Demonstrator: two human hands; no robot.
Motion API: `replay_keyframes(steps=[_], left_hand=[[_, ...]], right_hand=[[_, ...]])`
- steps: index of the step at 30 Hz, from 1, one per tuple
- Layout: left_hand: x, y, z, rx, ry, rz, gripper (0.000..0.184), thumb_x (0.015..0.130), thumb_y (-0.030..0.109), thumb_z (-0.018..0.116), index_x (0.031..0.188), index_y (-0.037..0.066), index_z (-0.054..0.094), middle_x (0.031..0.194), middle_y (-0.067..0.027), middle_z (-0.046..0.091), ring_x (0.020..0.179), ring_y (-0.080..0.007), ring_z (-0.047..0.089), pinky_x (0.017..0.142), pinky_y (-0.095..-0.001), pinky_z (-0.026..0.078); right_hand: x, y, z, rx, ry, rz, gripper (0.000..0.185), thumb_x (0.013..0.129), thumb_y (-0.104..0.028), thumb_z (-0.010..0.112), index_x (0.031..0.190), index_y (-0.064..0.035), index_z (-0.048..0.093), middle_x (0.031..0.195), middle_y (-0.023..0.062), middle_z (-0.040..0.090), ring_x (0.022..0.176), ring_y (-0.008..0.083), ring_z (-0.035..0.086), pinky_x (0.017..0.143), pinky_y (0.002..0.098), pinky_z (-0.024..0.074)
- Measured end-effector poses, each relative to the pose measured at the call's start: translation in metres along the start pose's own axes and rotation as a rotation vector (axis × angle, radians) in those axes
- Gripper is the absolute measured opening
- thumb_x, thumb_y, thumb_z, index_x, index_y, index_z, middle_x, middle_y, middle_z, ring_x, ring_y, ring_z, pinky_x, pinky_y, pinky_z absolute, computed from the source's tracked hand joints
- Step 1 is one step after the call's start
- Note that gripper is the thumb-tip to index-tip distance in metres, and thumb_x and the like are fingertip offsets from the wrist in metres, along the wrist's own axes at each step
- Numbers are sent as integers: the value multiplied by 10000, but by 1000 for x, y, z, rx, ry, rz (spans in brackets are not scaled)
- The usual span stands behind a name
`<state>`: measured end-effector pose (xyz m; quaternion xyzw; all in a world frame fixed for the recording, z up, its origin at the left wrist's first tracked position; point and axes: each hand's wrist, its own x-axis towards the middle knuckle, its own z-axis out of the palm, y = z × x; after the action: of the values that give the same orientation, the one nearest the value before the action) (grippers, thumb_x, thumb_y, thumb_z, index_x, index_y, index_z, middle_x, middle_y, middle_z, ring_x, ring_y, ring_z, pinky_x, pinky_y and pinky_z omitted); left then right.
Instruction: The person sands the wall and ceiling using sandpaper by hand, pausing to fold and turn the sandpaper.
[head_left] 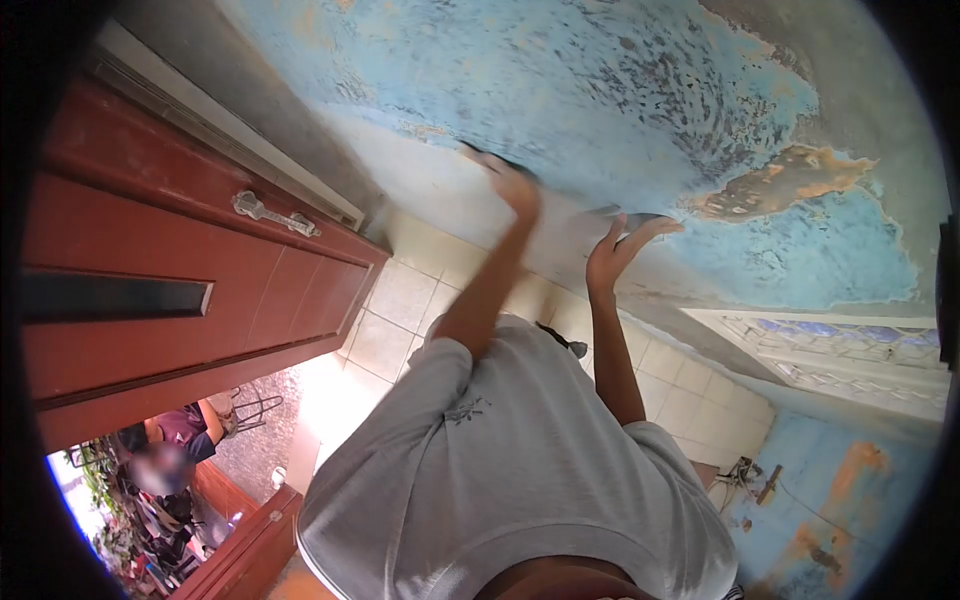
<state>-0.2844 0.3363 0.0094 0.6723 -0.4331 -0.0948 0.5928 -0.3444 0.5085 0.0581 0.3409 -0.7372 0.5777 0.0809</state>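
Note:
My left hand [515,187], blurred by motion, presses a dark thin flat piece [478,152] against the wall where blue paint meets a pale grey patch. My right hand [618,255] is lower and to the right, against the same wall [560,100]. Between its raised thumb and stretched fingers is a dark grey flat piece [648,219]. Whether the two pieces are sandpaper or blades I cannot make out. Dark scuff marks and flaking edges cover the blue paint above.
A red door [180,250] with a metal handle [275,213] stands at the left. Pale floor tiles [400,295] lie below the wall. A lattice window [850,345] is at the right, with cables [740,485] beneath. Outside the doorway sits another person [185,428].

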Motion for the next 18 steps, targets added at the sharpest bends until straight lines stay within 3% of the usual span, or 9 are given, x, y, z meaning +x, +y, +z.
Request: replay_keyframes(steps=[1, 3, 6, 9, 10, 13, 16, 17, 18], left_hand=[[45, -45, 36, -319, -74, -213, 458, 1096, 279, 477, 1437, -18, 551, 1367, -230, 625, 1256, -373, 583, 1100, -429, 411], [65, -72, 55, -633, -163, -431, 461, 1101, 281, 465, 1440, -21, 546, 1348, -227, 634, 1232, -371, 596, 1080, -423, 426], [42, -10, 1, 20, -270, -227, 520, 1120, 304, 405, 1531, -13, 423, 1524, -251, 484, 1383, -383, 475, 1164, -411, 349], [-56, -16, 7, -38, -334, -180, 518, 1121, 260, 397, 1550, -28, 382, 1548, -262, 453, 1403, -383, 457, 1178, -413, 333], [-53, -19, 12, 19, -269, -33, 512, 1121, 243, 390, 1555, -30, 375, 1549, -260, 454, 1401, -386, 461, 1183, -414, 326], [34, -15, 7, -11, -218, -130, 507, 1123, 232, 373, 1553, -35, 373, 1540, -268, 458, 1398, -403, 462, 1181, -423, 330], [132, -35, 28, -900, -178, -830, 496, 1123, 234, 364, 1538, -36, 395, 1508, -269, 491, 1395, -417, 464, 1167, -441, 348], [114, -48, 32, -895, -185, -831, 496, 1123, 234, 364, 1538, -36, 395, 1508, -269, 491, 1395, -417, 464, 1167, -441, 348], [77, -76, 45, -402, -230, -472, 507, 1124, 243, 360, 1550, -33, 370, 1516, -273, 477, 1391, -418, 469, 1165, -444, 355]], right_hand=[[0, 1, -4, -22, -31, 2, 849, 1109, -266, 436, 1568, 94, -181, 1657, 293, -244, 1569, 407, -151, 1266, 490, -29], [0, -2, -10, -54, -56, 14, 853, 1111, -269, 436, 1564, 98, -187, 1655, 293, -249, 1569, 405, -154, 1266, 490, -28], [2, -7, -10, 12, -64, 10, 839, 1113, -273, 432, 1572, 94, -168, 1652, 290, -261, 1569, 405, -155, 1266, 488, -27], [-1, -3, -8, 17, -66, 7, 827, 1113, -266, 427, 1575, 94, -156, 1646, 292, -274, 1564, 407, -176, 1264, 499, -32], [-1, 1, -8, -11, -75, 12, 830, 1113, -275, 426, 1572, 98, -156, 1642, 296, -279, 1560, 408, -190, 1261, 503, -41], [2, 0, -12, -23, -104, 11, 844, 1113, -302, 425, 1567, 109, -155, 1635, 302, -290, 1552, 409, -216, 1257, 510, -60], [2, -1, -8, -28, -94, 26, 856, 1114, -326, 421, 1561, 119, -158, 1632, 303, -297, 1549, 407, -228, 1254, 509, -76], [2, -1, -5, -45, -76, 31, 858, 1116, -332, 417, 1558, 122, -162, 1631, 302, -298, 1549, 405, -229, 1253, 506, -82], [3, -2, -1, -49, -75, 35, 858, 1116, -332, 417, 1558, 122, -162, 1631, 302, -298, 1549, 405, -229, 1253, 506, -82]])
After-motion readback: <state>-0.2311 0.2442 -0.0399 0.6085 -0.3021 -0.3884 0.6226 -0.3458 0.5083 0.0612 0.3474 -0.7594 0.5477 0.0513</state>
